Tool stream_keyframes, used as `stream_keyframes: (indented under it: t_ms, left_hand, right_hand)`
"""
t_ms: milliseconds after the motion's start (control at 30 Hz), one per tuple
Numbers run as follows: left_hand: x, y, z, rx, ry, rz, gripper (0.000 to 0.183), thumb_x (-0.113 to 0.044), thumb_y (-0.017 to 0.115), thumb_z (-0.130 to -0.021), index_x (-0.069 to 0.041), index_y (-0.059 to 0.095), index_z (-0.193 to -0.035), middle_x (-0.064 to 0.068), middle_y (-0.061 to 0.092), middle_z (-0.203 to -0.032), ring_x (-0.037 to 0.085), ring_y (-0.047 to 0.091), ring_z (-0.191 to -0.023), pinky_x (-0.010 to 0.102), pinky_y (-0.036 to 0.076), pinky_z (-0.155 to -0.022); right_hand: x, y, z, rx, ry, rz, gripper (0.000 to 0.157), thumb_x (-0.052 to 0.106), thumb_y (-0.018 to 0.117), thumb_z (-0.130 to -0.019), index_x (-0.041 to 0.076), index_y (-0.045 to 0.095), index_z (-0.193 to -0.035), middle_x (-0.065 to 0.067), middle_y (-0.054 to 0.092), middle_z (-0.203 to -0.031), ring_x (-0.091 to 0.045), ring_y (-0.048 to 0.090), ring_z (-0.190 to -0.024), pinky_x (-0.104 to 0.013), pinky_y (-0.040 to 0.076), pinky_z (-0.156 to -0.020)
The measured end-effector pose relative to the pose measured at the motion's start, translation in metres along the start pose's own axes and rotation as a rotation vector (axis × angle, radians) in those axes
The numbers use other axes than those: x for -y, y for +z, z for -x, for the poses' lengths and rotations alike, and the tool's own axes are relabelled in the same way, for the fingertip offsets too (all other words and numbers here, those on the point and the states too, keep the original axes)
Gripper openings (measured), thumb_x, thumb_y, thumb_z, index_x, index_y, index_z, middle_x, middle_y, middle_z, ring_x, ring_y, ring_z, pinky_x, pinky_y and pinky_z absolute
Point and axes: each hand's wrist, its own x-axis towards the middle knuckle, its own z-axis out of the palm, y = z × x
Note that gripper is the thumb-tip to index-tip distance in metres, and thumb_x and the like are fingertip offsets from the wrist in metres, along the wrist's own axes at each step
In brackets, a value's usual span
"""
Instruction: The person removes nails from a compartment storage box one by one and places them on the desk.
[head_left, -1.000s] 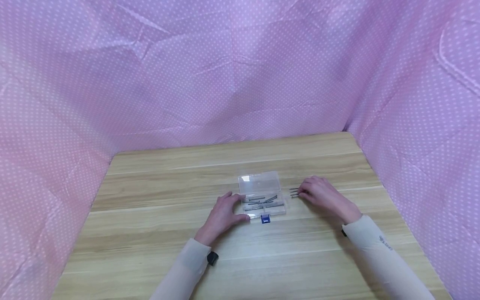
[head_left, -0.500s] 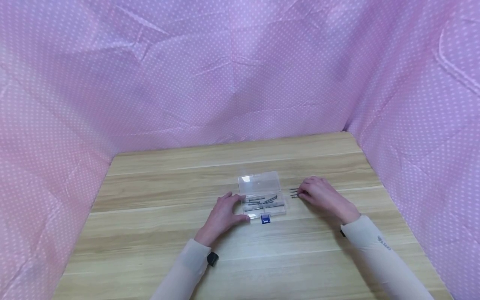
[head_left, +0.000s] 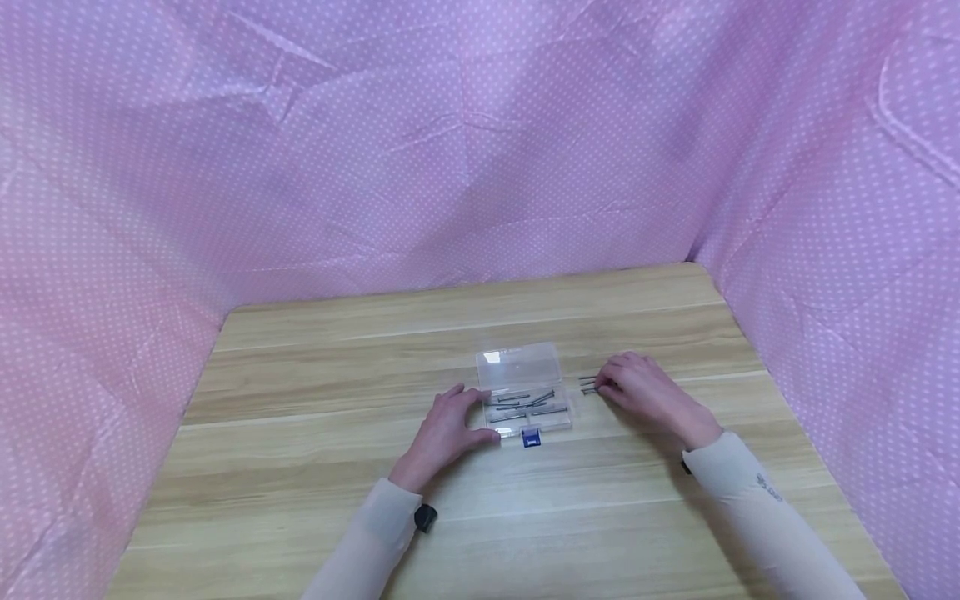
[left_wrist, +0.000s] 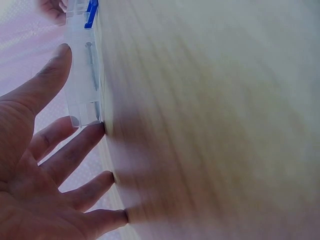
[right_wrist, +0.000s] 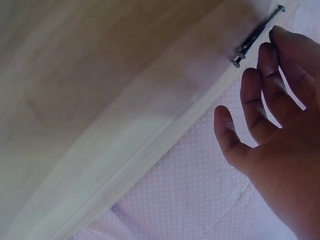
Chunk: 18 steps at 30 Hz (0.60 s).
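Note:
A clear plastic box (head_left: 519,369), its lid laid back, holds several metal nails (head_left: 528,405). My left hand (head_left: 447,423) holds its left end, thumb at the front corner and index finger farther back. In the left wrist view, the thumb (left_wrist: 61,59) lies along the box wall (left_wrist: 82,75), with the other fingers spread toward the tabletop. To the right of the box, my right hand (head_left: 637,385) bends over several loose nails (head_left: 588,384). The right wrist view has those nails (right_wrist: 257,36) just beyond loosely bent fingertips; whether any finger touches them is unclear.
A blue latch (head_left: 531,437) sticks out from the box's front. All of this stands on a wood-grain table (head_left: 315,467) with rounded far corners. Pink dotted cloth (head_left: 360,150) hangs behind the table and along both sides.
Over the last second the right fingers shift very slightly over the loose nails. Left hand and box stay put.

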Motion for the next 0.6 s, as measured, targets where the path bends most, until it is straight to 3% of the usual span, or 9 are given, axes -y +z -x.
stream_keyframes:
  t_ms: [367,600]
  left_hand:
    - [-0.001,-0.003,0.000,0.005,-0.018,0.009,0.068,-0.038,0.092,-0.077,-0.014,0.066,-0.136,0.012,0.061,-0.144,0.042,0.038,-0.147,0.063,0.034,-0.117]
    - [-0.001,-0.003,-0.001,0.010,-0.017,0.004,0.068,-0.038,0.091,-0.078,-0.014,0.066,-0.136,0.012,0.061,-0.144,0.042,0.038,-0.147,0.063,0.032,-0.118]
  right_hand:
    - [0.006,-0.002,0.003,-0.038,0.028,-0.033,0.009,0.006,0.073,-0.093,0.008,0.075,-0.102,-0.009,0.072,-0.102,-0.031,0.065,-0.099,-0.053,0.053,-0.087]
    - [0.012,0.000,0.002,-0.118,-0.029,-0.064,0.014,0.001,0.074,-0.090,0.005,0.075,-0.104,-0.011,0.074,-0.101,-0.032,0.067,-0.097,-0.052,0.056,-0.088]
